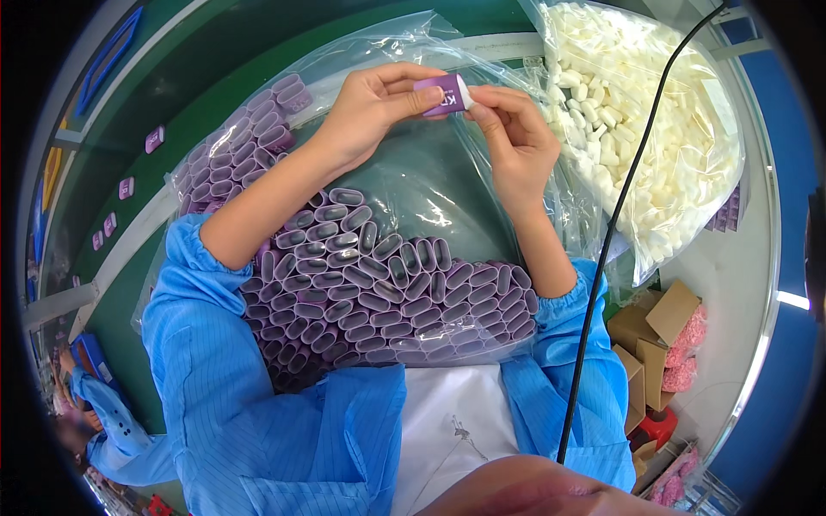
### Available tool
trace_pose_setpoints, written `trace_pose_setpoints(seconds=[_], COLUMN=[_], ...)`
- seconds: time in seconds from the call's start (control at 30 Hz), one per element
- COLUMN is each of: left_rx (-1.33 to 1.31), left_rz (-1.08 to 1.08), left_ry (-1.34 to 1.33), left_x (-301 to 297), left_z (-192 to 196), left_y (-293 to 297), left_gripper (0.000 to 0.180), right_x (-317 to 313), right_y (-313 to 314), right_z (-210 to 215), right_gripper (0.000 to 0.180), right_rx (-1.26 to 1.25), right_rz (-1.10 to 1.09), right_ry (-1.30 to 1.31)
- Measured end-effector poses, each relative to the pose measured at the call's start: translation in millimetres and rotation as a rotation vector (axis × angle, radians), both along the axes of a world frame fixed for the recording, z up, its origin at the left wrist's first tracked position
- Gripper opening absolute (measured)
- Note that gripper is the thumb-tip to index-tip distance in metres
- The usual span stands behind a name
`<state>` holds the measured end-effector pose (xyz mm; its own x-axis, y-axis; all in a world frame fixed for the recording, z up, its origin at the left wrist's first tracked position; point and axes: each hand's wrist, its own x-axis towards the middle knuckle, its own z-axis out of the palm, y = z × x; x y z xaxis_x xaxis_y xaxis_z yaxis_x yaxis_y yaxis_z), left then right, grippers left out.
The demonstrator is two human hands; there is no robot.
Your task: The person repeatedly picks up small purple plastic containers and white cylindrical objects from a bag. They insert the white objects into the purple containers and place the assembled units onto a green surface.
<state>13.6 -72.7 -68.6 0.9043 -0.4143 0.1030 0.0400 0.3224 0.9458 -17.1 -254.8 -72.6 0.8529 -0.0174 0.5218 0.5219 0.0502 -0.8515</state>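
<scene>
My left hand (372,105) is closed around a short purple oval casing (449,97) with white lettering, its thumb lying along the near face. At the casing's right end my right hand (521,148) pinches a small white piece (466,91), mostly hidden by the fingertips. Below both hands, a heap of hollow purple casings (379,297) fills a clear plastic bag, many with their oval openings facing up. More purple casings (245,146) lie under clear film beside my left forearm. Right of my right hand stands a clear bag of small white plastic pieces (641,129).
A black cable (613,224) hangs across the right side, in front of the white pieces' bag. Single purple pieces (126,187) sit on a green surface at left. Opened cardboard boxes (641,331) and pink bagged items (686,348) stand at lower right. Another person's blue sleeve (125,434) shows at lower left.
</scene>
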Motion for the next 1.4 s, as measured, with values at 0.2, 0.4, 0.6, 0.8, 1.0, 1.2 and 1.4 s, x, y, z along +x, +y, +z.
trace_pose_setpoints(seconds=[0.2, 0.4, 0.6, 0.8, 1.0, 1.2, 1.4], left_rx=[0.010, 0.090, 0.789, 1.659, 1.326, 1.500, 1.792], left_rz=[-0.010, 0.031, 0.268, 0.480, 0.254, 0.238, 0.376], left_ry=[-0.025, -0.060, -0.309, -0.201, -1.179, -1.210, -1.036], left_x=[1, 5, 77, 111, 13, -7, -4], left_z=[2, 12, 49, -15, 58, 38, 49], left_y=[0, 5, 103, 235, 103, 83, 94], left_gripper=[0.028, 0.028, 0.036, 0.045, 0.015, 0.017, 0.032], right_x=[4, 8, 50, 92, 80, 59, 52], right_y=[-5, -4, -127, -137, -134, -92, -74], right_z=[3, 7, 7, -23, -21, 0, 1], right_gripper=[0.011, 0.008, 0.018, 0.024, 0.013, 0.008, 0.009], right_rx=[-0.249, -0.054, -0.627, -1.177, -1.253, -1.015, -0.958], right_rz=[-0.054, -0.095, -0.773, -0.987, -0.984, -0.862, -0.775], right_ry=[-0.201, -0.157, 0.089, 0.019, 0.068, -0.218, -0.227])
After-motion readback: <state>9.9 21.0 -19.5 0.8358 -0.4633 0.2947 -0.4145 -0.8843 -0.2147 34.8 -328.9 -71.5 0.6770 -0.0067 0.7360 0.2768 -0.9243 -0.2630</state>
